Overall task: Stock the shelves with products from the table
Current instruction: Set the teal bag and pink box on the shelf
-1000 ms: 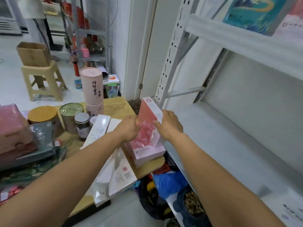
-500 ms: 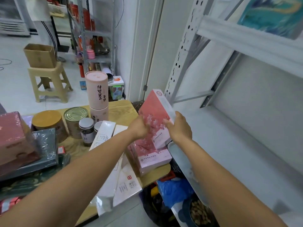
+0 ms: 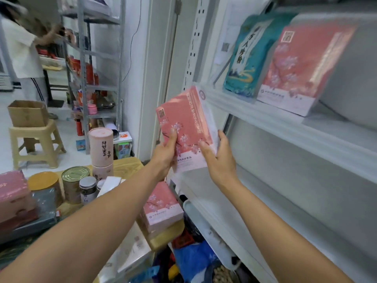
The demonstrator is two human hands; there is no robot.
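Observation:
I hold a pink flower-print box (image 3: 186, 121) upright in the air, just left of the grey metal shelving (image 3: 271, 123). My left hand (image 3: 166, 154) grips its lower left edge with the thumb on the front. My right hand (image 3: 219, 158) grips its lower right side. On the upper shelf stand a matching pink box (image 3: 299, 66) and a teal bag (image 3: 247, 54). More pink boxes (image 3: 161, 207) sit stacked on the wooden table (image 3: 126, 166) below my arms.
The table also carries pink tubes (image 3: 101, 148), a tin can (image 3: 74, 183), a small jar (image 3: 87, 188) and white boxes (image 3: 130, 252). A blue bag (image 3: 193, 260) lies under the shelf. A stool (image 3: 33, 144) with a carton and a person (image 3: 22, 50) are at the back left.
Both hands lifted the pink box off the stack on the table and raised it up and right, close to the upper shelf's edge. My view tilted upward.

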